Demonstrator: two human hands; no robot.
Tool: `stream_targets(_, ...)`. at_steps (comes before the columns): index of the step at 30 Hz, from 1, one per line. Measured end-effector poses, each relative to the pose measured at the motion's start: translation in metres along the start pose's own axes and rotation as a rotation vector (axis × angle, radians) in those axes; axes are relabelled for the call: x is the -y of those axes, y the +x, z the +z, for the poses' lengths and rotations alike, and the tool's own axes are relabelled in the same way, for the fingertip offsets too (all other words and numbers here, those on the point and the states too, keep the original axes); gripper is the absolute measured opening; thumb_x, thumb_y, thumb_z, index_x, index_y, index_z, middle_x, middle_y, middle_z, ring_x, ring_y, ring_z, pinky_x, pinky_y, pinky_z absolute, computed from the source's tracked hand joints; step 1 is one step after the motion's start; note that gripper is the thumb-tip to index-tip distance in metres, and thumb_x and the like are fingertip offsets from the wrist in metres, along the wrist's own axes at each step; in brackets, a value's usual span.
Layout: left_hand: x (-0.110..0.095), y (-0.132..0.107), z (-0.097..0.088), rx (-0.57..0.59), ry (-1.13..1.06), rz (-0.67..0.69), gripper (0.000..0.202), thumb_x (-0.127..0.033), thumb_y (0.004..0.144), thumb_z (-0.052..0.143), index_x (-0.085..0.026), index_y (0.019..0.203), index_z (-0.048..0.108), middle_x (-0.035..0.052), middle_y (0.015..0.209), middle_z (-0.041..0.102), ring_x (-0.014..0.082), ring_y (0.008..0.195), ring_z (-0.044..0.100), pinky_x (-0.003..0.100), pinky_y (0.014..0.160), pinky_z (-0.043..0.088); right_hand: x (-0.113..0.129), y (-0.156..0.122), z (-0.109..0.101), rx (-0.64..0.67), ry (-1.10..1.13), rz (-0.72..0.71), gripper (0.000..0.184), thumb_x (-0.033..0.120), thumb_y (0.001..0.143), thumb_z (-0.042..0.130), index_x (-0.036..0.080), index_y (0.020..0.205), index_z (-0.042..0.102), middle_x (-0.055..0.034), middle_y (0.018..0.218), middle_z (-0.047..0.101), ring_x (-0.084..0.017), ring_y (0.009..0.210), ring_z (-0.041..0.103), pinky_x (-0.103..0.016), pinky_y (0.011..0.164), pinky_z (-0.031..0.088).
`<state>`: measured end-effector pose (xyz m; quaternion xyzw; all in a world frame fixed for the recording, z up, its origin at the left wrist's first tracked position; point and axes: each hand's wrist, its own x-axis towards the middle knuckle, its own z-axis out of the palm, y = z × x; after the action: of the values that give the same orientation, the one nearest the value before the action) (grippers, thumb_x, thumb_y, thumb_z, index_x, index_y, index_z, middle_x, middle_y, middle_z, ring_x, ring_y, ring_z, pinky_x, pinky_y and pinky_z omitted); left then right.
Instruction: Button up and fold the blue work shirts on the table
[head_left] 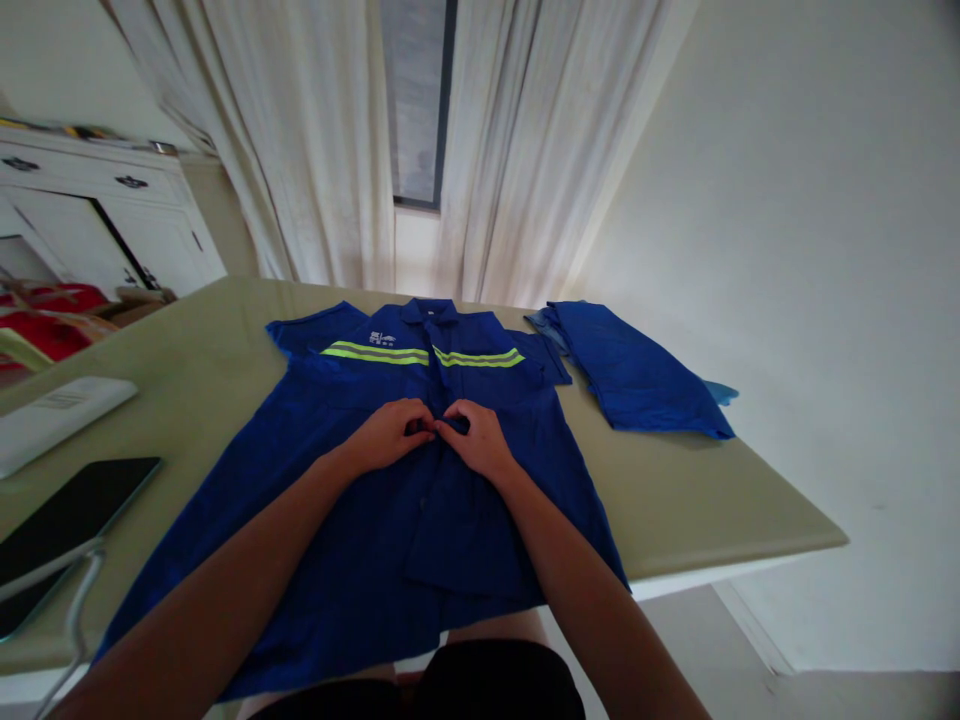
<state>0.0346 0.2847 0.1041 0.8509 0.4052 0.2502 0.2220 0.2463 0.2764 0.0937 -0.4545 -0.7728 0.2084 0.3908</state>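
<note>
Blue short-sleeved work shirt with yellow reflective stripes (pixel 420 480) lies flat, collar toward the surface's far edge, hem over the near edge. Left hand (pixel 390 435) and right hand (pixel 480 438) meet, both pinching the centre placket mid-chest, equally near.

Dim room, backlit by the window (pixel 417 100); edges warped.

Pale green rectangular table (pixel 690 500) near; white sheer curtains (pixel 315 140) far, narrow dark window (pixel 417 100) between; white drawer cabinet (pixel 97 215) far left; plain white wall (pixel 810 220) right.
</note>
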Motion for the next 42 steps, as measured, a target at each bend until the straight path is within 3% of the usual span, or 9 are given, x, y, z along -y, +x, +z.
stream_targets(5, -0.0062, -0.0001, 0.0022, -0.058, 0.088, 0.007, 0.012, -0.028, 0.090, 0.062, -0.023, 0.092, 0.072, 0.0027, 0.087, 0.071, 0.0203, 0.085, 0.064, 0.034, 0.080, 0.048, 0.0046, -0.0012, 0.0000, 0.044, -0.025, 0.035, 0.002, 0.022, 0.084, 0.069, 0.023, 0.085, 0.071, -0.0013, 0.086, 0.074, -0.018, 0.079, 0.067, -0.029, 0.075, 0.048)
stream_targets(16, -0.0056, -0.0027, 0.0050, -0.022, 0.263, 0.006, 0.014, -0.027, 0.092, 0.060, -0.024, 0.098, 0.073, 0.0035, 0.091, 0.073, 0.0216, 0.089, 0.066, 0.034, 0.083, 0.049, 0.0019, -0.0016, 0.0026, 0.089, -0.142, 0.042, 0.008, 0.019, 0.085, 0.069, 0.021, 0.091, 0.075, -0.0030, 0.090, 0.075, -0.018, 0.083, 0.067, -0.028, 0.079, 0.047)
stream_targets(25, -0.0070, -0.0041, 0.0064, -0.035, 0.286, 0.029, 0.014, -0.027, 0.095, 0.058, -0.023, 0.103, 0.069, 0.0047, 0.097, 0.073, 0.0225, 0.095, 0.066, 0.034, 0.085, 0.049, 0.0058, -0.0026, 0.0015, 0.046, -0.139, 0.069, 0.009, 0.021, 0.086, 0.069, 0.019, 0.092, 0.075, -0.0029, 0.089, 0.075, -0.017, 0.078, 0.066, -0.027, 0.077, 0.047)
stream_targets(30, -0.0081, -0.0051, 0.0071, -0.042, 0.220, 0.016, 0.032, -0.026, 0.096, 0.057, -0.025, 0.127, 0.060, 0.0028, 0.095, 0.071, 0.0212, 0.092, 0.066, 0.033, 0.082, 0.049, 0.0070, -0.0028, -0.0023, 0.080, -0.098, 0.055, 0.010, 0.021, 0.086, 0.070, 0.019, 0.093, 0.077, -0.0032, 0.090, 0.076, -0.016, 0.078, 0.067, -0.026, 0.075, 0.045)
stream_targets(37, -0.0105, -0.0044, 0.0056, -0.032, 0.253, 0.054, 0.009, -0.023, 0.095, 0.055, -0.023, 0.097, 0.064, 0.0038, 0.090, 0.070, 0.0216, 0.089, 0.063, 0.033, 0.080, 0.045, 0.0080, -0.0012, -0.0057, 0.107, -0.039, 0.098, 0.022, 0.023, 0.095, 0.057, 0.019, 0.084, 0.076, -0.0001, 0.074, 0.071, -0.014, 0.067, 0.060, -0.024, 0.065, 0.039)
stream_targets(42, -0.0115, -0.0031, 0.0062, -0.038, 0.203, 0.045, 0.010, -0.016, 0.090, 0.053, -0.022, 0.092, 0.062, 0.0030, 0.087, 0.068, 0.0196, 0.082, 0.063, 0.031, 0.077, 0.044, 0.0001, 0.0009, -0.0024, 0.179, 0.096, 0.155, 0.009, 0.024, 0.087, 0.071, 0.018, 0.091, 0.076, 0.0006, 0.076, 0.072, -0.013, 0.065, 0.060, -0.023, 0.062, 0.041)
